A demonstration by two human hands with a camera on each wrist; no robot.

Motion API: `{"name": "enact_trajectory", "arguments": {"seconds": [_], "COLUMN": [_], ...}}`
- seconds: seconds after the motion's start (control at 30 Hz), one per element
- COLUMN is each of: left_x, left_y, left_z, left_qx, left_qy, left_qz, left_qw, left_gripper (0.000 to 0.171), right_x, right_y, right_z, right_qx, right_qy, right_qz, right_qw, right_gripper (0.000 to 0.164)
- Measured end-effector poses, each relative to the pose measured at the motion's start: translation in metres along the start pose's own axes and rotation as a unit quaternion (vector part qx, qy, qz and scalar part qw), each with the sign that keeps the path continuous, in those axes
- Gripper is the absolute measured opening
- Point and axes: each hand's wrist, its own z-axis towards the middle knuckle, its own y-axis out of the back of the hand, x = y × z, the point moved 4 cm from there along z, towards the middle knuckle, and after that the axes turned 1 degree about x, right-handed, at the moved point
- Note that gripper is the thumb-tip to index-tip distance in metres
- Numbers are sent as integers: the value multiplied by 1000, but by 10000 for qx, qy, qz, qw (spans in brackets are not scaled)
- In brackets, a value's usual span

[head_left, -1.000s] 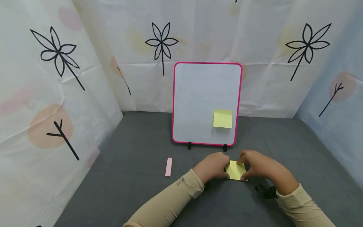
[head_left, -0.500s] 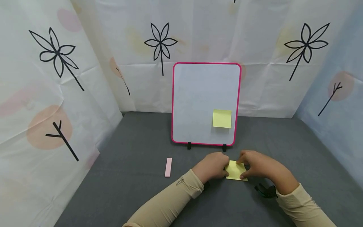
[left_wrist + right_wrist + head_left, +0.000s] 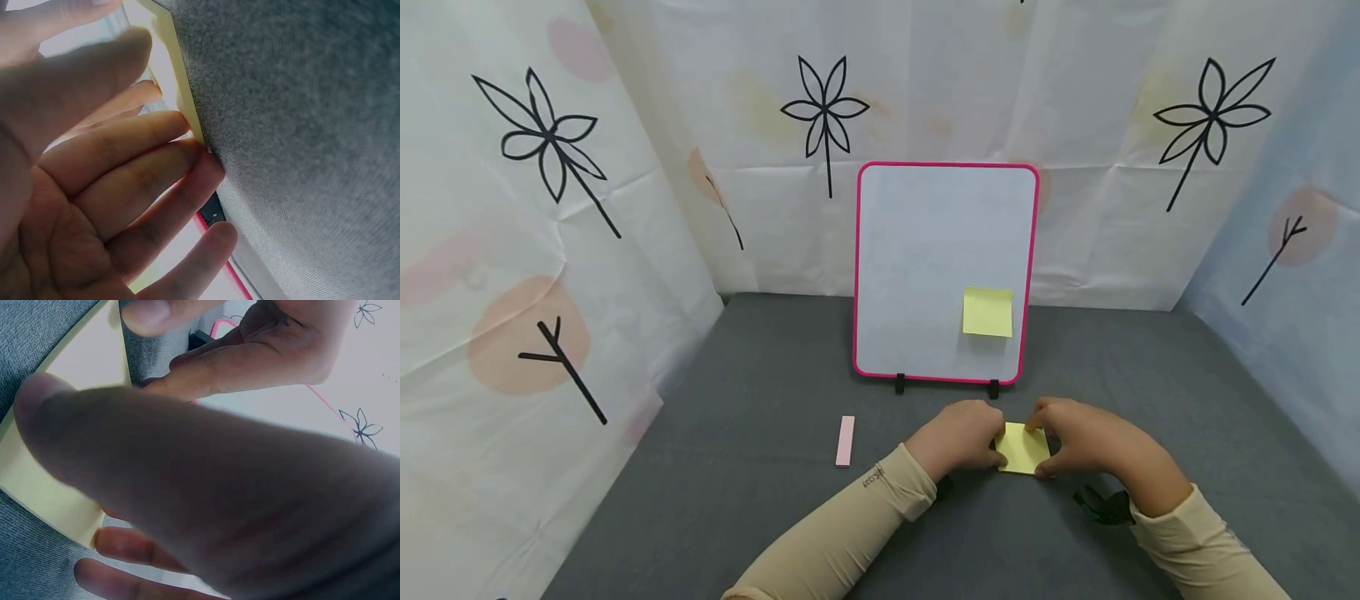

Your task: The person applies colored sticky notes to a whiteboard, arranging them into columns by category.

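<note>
A pad of yellow sticky notes [image 3: 1024,448] lies on the grey table between my two hands. My left hand [image 3: 961,433] holds its left side, thumb at the near corner and fingers at the far one. From the other side my right hand [image 3: 1086,435] grips the pad, with the thumb on the near right corner and a fingertip at the far edge. In the left wrist view, the side of the pad [image 3: 178,75] rests against the cloth by my fingertips. The right wrist view has my thumb lying across the yellow paper [image 3: 44,497].
Behind my hands a pink-framed whiteboard [image 3: 925,250] stands on small black feet. One yellow sticky note [image 3: 987,312] is stuck to its lower right. A narrow pink strip [image 3: 845,442] lies on the table [image 3: 760,467] to the left. Patterned white sheets [image 3: 775,225] enclose the table.
</note>
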Motion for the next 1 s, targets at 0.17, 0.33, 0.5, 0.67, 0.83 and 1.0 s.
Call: {"name": "enact_trajectory", "arguments": {"seconds": [0.17, 0.33, 0.5, 0.67, 0.83, 1.0], "left_x": [-1, -2, -2, -1, -1, -2], "left_y": [0, 0, 1, 1, 1, 2], "left_z": [0, 0, -1, 0, 0, -1], "left_qx": [68, 77, 111, 112, 87, 4], "left_qy": [89, 157, 195, 168, 145, 131], "left_qz": [63, 163, 110, 48, 63, 89], "left_qw": [9999, 9997, 9997, 9998, 9998, 9999], "left_gripper": [31, 32, 32, 31, 29, 22], "right_x": [-1, -2, -2, -2, -3, -3], "right_y": [1, 1, 1, 1, 1, 2], "right_z": [1, 2, 2, 3, 3, 3], "right_qx": [-38, -1, 42, 59, 51, 27], "right_qy": [-48, -40, -19, -43, -25, 107], "right_qz": [14, 32, 61, 56, 53, -65], "right_qw": [10000, 10000, 10000, 10000, 10000, 9999], "right_gripper": [55, 54, 51, 47, 45, 40]}}
